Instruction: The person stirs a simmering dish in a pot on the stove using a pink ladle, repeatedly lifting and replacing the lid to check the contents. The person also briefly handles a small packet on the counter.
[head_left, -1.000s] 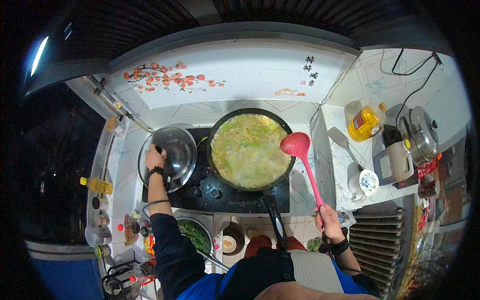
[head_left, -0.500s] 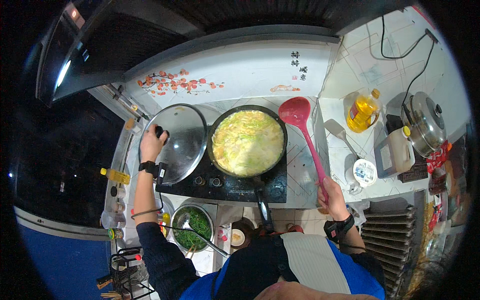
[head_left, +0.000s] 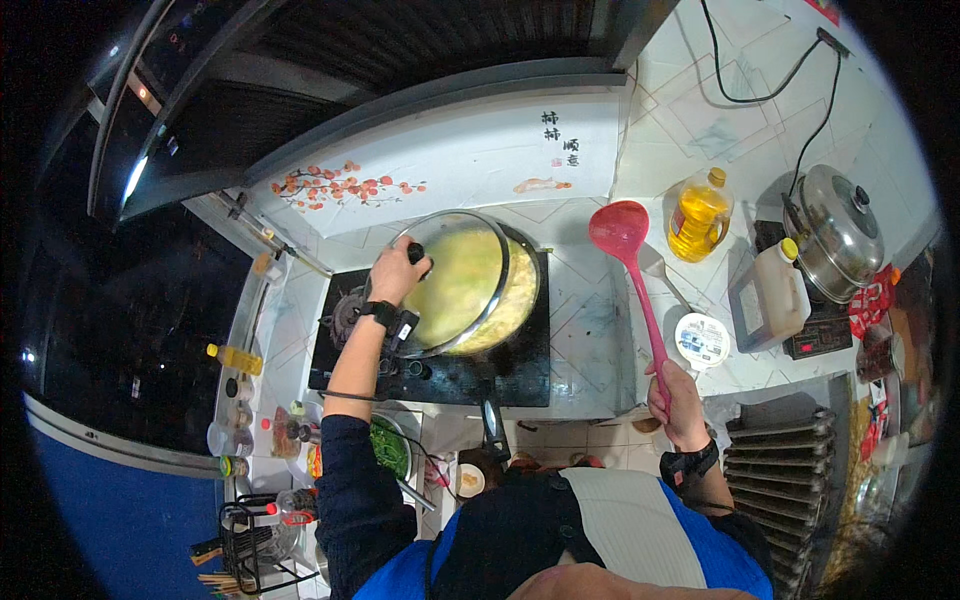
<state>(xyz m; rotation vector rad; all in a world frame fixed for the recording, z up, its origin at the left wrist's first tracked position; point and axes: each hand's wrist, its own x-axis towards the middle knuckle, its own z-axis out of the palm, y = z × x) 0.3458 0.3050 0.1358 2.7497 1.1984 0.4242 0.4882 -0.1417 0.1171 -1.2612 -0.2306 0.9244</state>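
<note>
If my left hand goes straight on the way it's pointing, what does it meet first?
Past the glass lid it holds by the knob, your left hand would likely meet the white wall panel first, though depth is unclear.

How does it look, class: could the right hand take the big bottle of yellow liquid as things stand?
Probably not yet: the right hand is closed around the pink ladle, which it would likely need to put down first; the white-lidded tub also stands between hand and big bottle.
</note>
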